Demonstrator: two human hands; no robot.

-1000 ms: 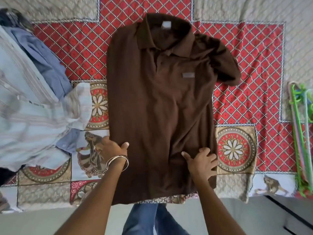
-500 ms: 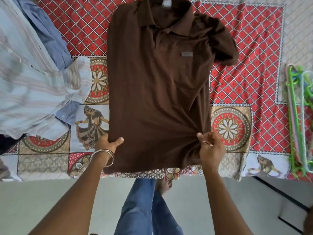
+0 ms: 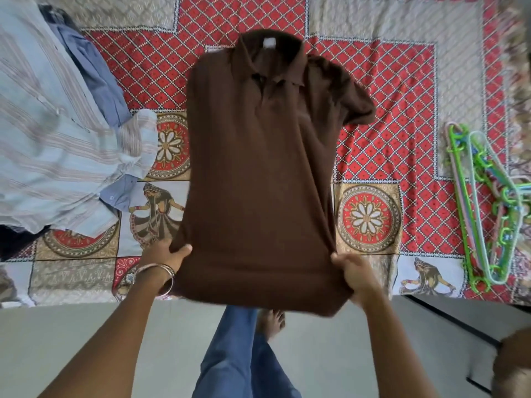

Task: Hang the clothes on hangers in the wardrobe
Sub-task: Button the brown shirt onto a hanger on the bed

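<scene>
Head view showed both hands, left (image 3: 165, 254) and right (image 3: 355, 271), each with a closed grip on the brown polo shirt's (image 3: 258, 168) hem over the bed (image 3: 402, 81); hangers (image 3: 485, 208) lay at 3 o'clock.

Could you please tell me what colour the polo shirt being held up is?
The polo shirt is plain dark brown, seen in the head view.

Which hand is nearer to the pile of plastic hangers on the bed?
The right hand. It grips the brown shirt at its lower right edge, with the hangers farther right on the bedspread. The left hand grips the shirt's lower left edge, across the shirt from them.
</scene>
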